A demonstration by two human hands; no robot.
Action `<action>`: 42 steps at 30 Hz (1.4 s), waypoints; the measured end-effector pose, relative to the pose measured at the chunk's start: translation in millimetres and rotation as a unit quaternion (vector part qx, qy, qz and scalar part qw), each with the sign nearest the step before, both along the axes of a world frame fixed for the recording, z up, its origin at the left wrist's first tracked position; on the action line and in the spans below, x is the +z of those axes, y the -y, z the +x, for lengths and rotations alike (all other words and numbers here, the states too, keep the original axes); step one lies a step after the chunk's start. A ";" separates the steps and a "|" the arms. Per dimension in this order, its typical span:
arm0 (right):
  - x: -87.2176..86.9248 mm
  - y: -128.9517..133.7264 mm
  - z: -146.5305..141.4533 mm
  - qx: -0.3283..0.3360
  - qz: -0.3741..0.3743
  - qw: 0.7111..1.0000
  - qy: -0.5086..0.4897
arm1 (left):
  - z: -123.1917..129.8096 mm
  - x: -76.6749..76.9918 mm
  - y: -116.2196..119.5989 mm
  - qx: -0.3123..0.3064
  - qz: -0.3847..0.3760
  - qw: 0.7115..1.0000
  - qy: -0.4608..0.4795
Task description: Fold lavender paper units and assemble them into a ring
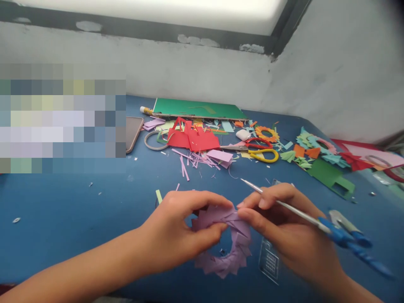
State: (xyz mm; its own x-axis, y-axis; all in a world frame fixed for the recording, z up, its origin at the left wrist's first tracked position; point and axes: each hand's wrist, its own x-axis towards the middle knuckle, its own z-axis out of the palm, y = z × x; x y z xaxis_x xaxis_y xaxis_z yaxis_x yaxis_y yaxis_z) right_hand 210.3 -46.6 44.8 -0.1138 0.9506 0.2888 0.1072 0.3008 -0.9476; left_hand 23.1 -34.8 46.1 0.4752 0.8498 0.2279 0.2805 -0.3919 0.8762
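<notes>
A ring of folded purple paper [241, 248] with a jagged outer edge is held above the blue table. My left hand [186, 227] pinches its upper left part between thumb and fingers. My right hand [284, 227] is closed around a slim silver pointed tool with a blue end [299, 213], perhaps a drawing compass. The tool's tip points up and left, away from the paper. The right thumb and a fingertip meet at the ring's upper right edge. Whether they grip the paper there is hard to tell.
Red paper [202, 139], purple strips [195, 159] and scissors [263, 155] with red and yellow handles lie ahead. Behind them is a green board [198, 108]. An orange paper ring [267, 134] and a green cut-out sheet [331, 176] lie to the right. A phone [134, 132] lies left.
</notes>
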 end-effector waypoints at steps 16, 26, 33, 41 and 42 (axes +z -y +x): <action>-9.3 -2.1 -3.4 -0.035 0.093 0.993 0.059 | -0.6 -0.2 -1.9 -0.013 -0.099 0.995 0.009; -7.7 -3.7 -5.9 0.004 0.011 0.999 0.031 | 2.0 -0.7 -2.8 -0.001 -0.198 0.978 0.069; -6.5 -1.0 -6.9 0.006 0.017 0.998 0.056 | 6.3 -2.2 0.7 0.025 -0.131 0.989 0.064; -6.0 -4.3 -3.7 0.032 0.075 0.996 0.045 | 1.0 -11.3 -0.7 0.048 0.110 0.992 0.042; -5.1 -4.9 -2.0 0.041 0.096 0.993 0.049 | -0.2 -12.0 -2.3 0.038 0.138 0.988 0.050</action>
State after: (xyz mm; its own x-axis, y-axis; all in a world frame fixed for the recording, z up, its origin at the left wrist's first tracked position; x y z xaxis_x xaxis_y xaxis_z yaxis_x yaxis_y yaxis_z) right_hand 208.3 -41.7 39.7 -0.2245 0.8652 0.4484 0.1632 0.4870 -0.8580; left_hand 22.8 -32.5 34.1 0.3759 0.7812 0.4984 0.2353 -0.6007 0.7641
